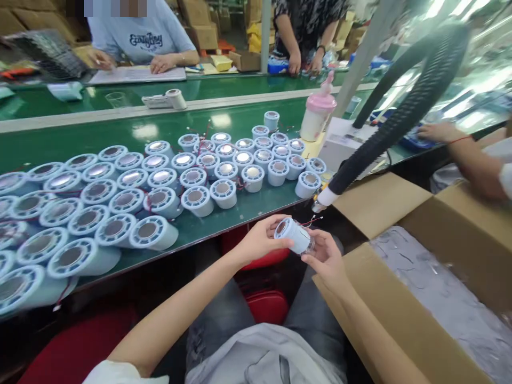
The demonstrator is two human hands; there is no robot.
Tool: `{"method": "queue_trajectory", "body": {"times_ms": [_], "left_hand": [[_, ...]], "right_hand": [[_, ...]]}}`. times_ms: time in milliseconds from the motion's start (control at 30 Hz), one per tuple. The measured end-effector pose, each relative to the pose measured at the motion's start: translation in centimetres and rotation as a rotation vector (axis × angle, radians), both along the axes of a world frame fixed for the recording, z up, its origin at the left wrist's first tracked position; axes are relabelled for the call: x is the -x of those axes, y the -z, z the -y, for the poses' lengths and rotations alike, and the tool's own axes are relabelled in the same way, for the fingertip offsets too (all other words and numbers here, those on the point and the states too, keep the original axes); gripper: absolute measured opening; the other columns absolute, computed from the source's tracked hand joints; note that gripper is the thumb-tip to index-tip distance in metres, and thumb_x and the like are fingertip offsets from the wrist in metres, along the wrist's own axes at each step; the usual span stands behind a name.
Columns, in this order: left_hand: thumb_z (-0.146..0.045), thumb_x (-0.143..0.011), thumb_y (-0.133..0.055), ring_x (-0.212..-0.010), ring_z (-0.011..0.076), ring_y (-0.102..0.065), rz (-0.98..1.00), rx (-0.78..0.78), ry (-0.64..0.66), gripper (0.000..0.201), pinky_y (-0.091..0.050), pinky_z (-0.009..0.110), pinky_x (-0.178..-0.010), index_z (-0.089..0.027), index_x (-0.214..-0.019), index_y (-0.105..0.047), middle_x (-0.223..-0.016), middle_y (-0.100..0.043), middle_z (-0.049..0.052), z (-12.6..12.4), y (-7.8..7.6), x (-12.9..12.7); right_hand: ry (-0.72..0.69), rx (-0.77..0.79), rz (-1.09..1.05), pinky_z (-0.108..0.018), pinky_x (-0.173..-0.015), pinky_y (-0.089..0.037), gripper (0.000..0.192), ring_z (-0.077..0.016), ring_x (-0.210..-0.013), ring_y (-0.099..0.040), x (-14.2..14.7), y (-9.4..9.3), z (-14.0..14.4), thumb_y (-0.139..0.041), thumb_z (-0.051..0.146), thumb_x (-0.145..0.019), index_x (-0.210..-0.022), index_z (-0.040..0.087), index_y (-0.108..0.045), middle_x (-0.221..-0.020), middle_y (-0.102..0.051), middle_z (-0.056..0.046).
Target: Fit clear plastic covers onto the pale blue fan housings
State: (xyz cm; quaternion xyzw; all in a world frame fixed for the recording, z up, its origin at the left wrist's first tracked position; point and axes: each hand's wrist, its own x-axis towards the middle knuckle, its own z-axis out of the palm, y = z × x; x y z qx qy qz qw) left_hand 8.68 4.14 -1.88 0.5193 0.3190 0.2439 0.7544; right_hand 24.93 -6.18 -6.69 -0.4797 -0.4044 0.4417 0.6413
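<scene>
Left fingers (285,244) clamped on blue cylinder (296,236) near ringed end, right fingers (314,261) on the other, probably for steadiness, leads (313,220) loose just above them.

The cylinders (296,236) are pale blue, the table (236,116) green, the hose (384,132) black.

White sleeve (126,373) noted on the left arm, at between seven and eight o'clock, ending near the elbow. At six o'clock, a pale grey, creased top (252,358) is worn, marked by a dark elongated patch (285,369). Grey trousers (222,306) are worn. Left hand (267,237) and right hand (327,258) are seen bare.
</scene>
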Motion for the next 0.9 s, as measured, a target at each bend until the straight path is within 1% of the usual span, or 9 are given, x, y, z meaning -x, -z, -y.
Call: {"method": "queue_trajectory", "body": {"times_ms": [133, 200, 267, 500, 633, 700, 767, 833, 900], "left_hand": [[-0.034, -0.061, -0.084, -0.098, 0.0234, -0.063, 0.046, -0.006, 0.016, 0.058, -0.045, 0.036, -0.092, -0.012, -0.111, -0.064, -0.108, -0.069, 0.013, -2.7, 0.6, -4.3], [-0.037, -0.061, -0.083, -0.097, 0.0230, -0.064, 0.055, -0.007, 0.032, 0.057, -0.045, 0.036, -0.092, -0.011, -0.108, -0.065, -0.108, -0.070, 0.013, -3.4, 0.5, -5.4], [-0.036, -0.061, -0.084, -0.096, 0.0226, -0.064, 0.049, -0.013, 0.042, 0.056, -0.045, 0.035, -0.092, -0.011, -0.107, -0.066, -0.108, -0.070, 0.013, -3.9, 0.3, -5.6], [-0.038, -0.061, -0.083, -0.097, 0.0218, -0.063, -0.003, -0.027, 0.048, 0.062, -0.045, 0.034, -0.090, -0.012, -0.112, -0.060, -0.109, -0.068, 0.013, -3.9, -0.8, -4.0], [-0.029, -0.061, -0.084, -0.094, 0.0199, -0.063, -0.062, -0.056, 0.066, 0.051, -0.047, 0.034, -0.088, -0.013, -0.103, -0.059, -0.103, -0.067, 0.010, -3.2, -1.6, -2.4], [-0.026, -0.062, -0.083, -0.090, 0.0182, -0.062, -0.090, -0.076, 0.058, 0.047, -0.048, 0.033, -0.085, -0.014, -0.099, -0.057, -0.100, -0.065, 0.007, -2.7, -2.0, -1.1], [-0.025, -0.064, -0.082, -0.086, 0.0154, -0.061, -0.109, -0.099, 0.018, 0.045, -0.048, 0.029, -0.080, -0.015, -0.097, -0.053, -0.094, -0.062, 0.004, -1.7, -2.6, 0.4], [-0.026, -0.065, -0.080, -0.081, 0.0121, -0.058, -0.103, -0.120, -0.054, 0.045, -0.046, 0.024, -0.074, -0.017, -0.096, -0.049, -0.090, -0.058, 0.000, -0.4, -3.3, 1.9], [-0.027, -0.065, -0.080, -0.079, 0.0105, -0.056, -0.073, -0.136, -0.139, 0.048, -0.045, 0.021, -0.069, -0.019, -0.097, -0.046, -0.092, -0.056, 0.000, 1.1, -4.2, 3.3]], "right_hand": [[0.207, -0.072, -0.008, -0.038, -0.085, -0.055, 0.049, -0.0234, -0.100, -0.065, -0.5, 2.3, -2.1, -0.078, 0.040, -0.071, -0.107, 0.023, -0.051, -0.110, -0.065, -0.009], [0.252, -0.099, -0.017, -0.039, -0.085, -0.055, 0.050, -0.0234, -0.097, -0.066, -0.8, 2.6, -2.8, -0.078, 0.040, -0.070, -0.108, 0.022, -0.051, -0.107, -0.065, -0.010], [0.258, -0.122, -0.026, -0.039, -0.085, -0.055, 0.050, -0.0236, -0.098, -0.065, -0.9, 2.6, -3.3, -0.079, 0.039, -0.070, -0.108, 0.021, -0.051, -0.107, -0.065, -0.010], [0.184, -0.141, -0.007, -0.040, -0.085, -0.056, 0.049, -0.0249, -0.104, -0.064, -0.6, 1.7, -3.5, -0.079, 0.035, -0.070, -0.109, 0.022, -0.052, -0.113, -0.065, -0.011], [0.124, -0.124, 0.087, -0.041, -0.093, -0.053, 0.042, -0.0265, -0.116, -0.057, -0.9, 0.3, -2.1, -0.078, 0.025, -0.071, -0.107, 0.022, -0.058, -0.123, -0.061, -0.012], [0.107, -0.120, 0.131, -0.041, -0.095, -0.051, 0.039, -0.0265, -0.116, -0.057, -1.4, -0.2, -1.0, -0.076, 0.020, -0.072, -0.107, 0.022, -0.060, -0.124, -0.060, -0.011], [0.143, -0.125, 0.150, -0.040, -0.092, -0.050, 0.037, -0.0242, -0.109, -0.060, -2.1, -0.3, 0.4, -0.070, 0.022, -0.077, -0.111, 0.025, -0.057, -0.123, -0.059, -0.008], [0.216, -0.122, 0.143, -0.037, -0.087, -0.051, 0.033, -0.0220, -0.104, -0.060, -2.5, -0.4, 1.8, -0.057, 0.025, -0.085, -0.117, 0.027, -0.053, -0.122, -0.057, -0.006], [0.219, -0.108, 0.216, -0.035, -0.081, -0.052, 0.037, -0.0226, -0.102, -0.059, -2.4, -0.8, 3.1, -0.046, 0.027, -0.090, -0.127, 0.027, -0.047, -0.120, -0.056, -0.007]]}}
